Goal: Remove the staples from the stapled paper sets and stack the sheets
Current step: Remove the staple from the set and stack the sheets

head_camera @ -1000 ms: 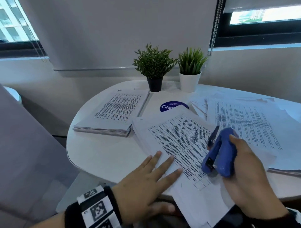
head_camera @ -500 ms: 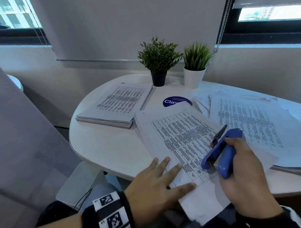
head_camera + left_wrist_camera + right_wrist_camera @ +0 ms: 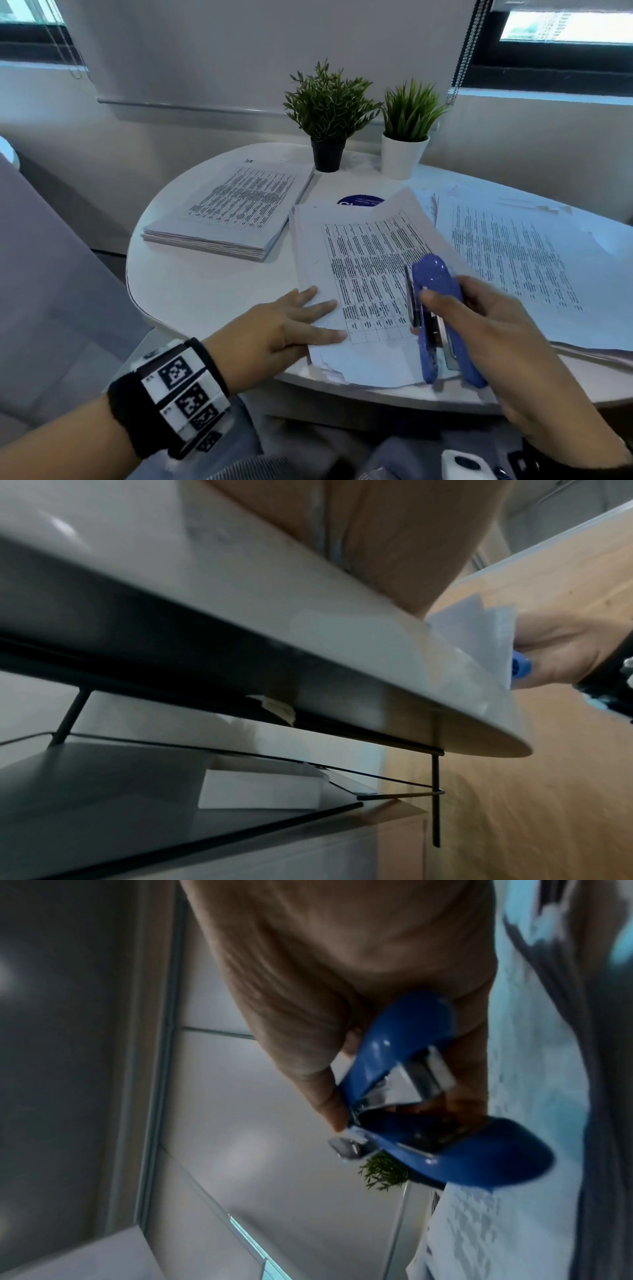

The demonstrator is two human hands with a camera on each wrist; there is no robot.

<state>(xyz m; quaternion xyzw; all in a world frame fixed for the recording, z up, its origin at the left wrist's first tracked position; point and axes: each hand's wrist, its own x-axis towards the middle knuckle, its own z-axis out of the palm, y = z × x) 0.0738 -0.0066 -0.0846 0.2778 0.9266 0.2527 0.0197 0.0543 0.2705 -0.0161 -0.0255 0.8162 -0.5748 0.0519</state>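
Observation:
A printed paper set (image 3: 363, 274) lies in front of me on the round white table (image 3: 205, 291), its near corner hanging past the table edge (image 3: 479, 631). My left hand (image 3: 294, 325) lies flat on the set's near left edge, fingers straight. My right hand (image 3: 479, 329) grips a blue stapler (image 3: 442, 318), held over the set's near right part; in the right wrist view the blue stapler (image 3: 428, 1110) shows its metal tip between thumb and fingers. A neat stack of sheets (image 3: 236, 212) sits at the left. Another pile of printed sheets (image 3: 513, 250) spreads at the right.
Two potted plants, one in a black pot (image 3: 327, 154) and one in a white pot (image 3: 404, 157), stand at the table's back. A round blue sticker (image 3: 359, 201) shows behind the paper set. Below the tabletop, a white box (image 3: 263, 788) rests on a lower dark shelf.
The paper set has swung clockwise and slid toward the near edge under my left hand. My right hand has turned the stapler so it points away from me.

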